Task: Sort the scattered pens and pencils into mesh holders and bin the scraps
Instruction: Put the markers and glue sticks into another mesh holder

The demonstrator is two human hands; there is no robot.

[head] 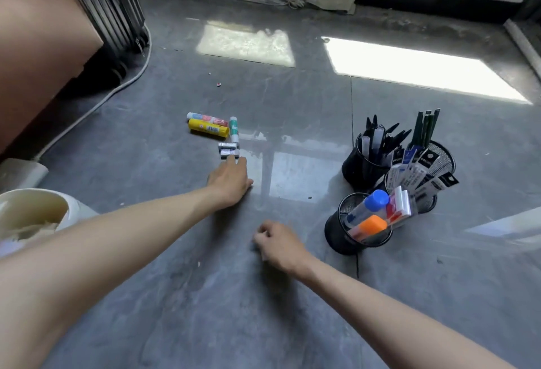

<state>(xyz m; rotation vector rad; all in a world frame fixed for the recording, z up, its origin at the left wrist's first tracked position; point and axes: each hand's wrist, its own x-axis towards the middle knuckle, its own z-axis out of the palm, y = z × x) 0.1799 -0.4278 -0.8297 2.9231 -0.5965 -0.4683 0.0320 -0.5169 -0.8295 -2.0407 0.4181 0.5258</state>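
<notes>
The left hand (231, 181) stretches low over the glossy grey floor (205, 295), its fingers (237, 163) straight and close together. Their tips touch the nearest of the small silver-and-white rectangular blocks (228, 150), probably to rake it closer. Just beyond the fingertips a yellow glue stick (208, 128) and two white ones lie bunched, seemingly the last unsorted pile. The right hand (278, 244) hangs nearer the body, fingers curled; I cannot tell whether they pinch a scrap. Well right of those fingers stand the black mesh holders (363, 169), crammed with pens and pencils. The cream round bin (70, 207) sits left of the forearm.
</notes>
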